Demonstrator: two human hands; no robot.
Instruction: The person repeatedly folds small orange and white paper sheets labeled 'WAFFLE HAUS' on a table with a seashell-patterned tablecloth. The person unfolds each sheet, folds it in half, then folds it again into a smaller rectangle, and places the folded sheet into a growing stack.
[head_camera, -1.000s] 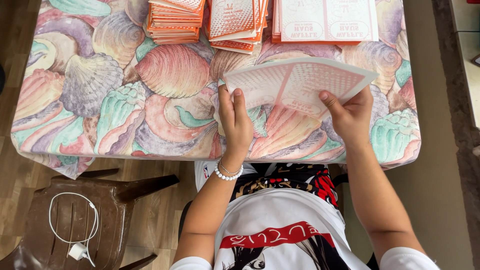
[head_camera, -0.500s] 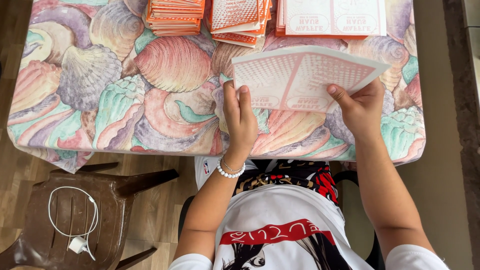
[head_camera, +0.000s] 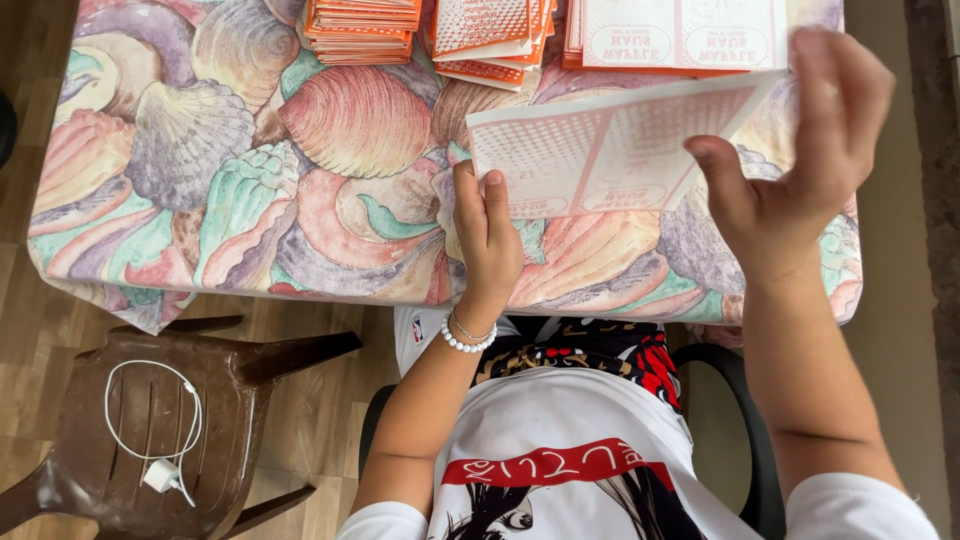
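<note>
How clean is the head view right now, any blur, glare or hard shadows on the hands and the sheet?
Head view: the right hand is raised close to the lens and motion-blurred at the fingers; the left hand and the flat orange-and-white printed sheet it pinches are fairly sharp; light is soft and even, with no glare and only faint shadows on the shell-patterned tablecloth; the brown plastic chair stays readable.

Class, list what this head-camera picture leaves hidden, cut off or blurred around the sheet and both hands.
- Right hand: blurred; its fingertips pass behind the sheet.
- Left hand: only the thumb shows on the sheet; the fingers are hidden behind it.
- Sheet: far face unseen.
- Orange stacks: cut off by the top edge.
- Table: its surface is hidden under the shell cloth.
</note>
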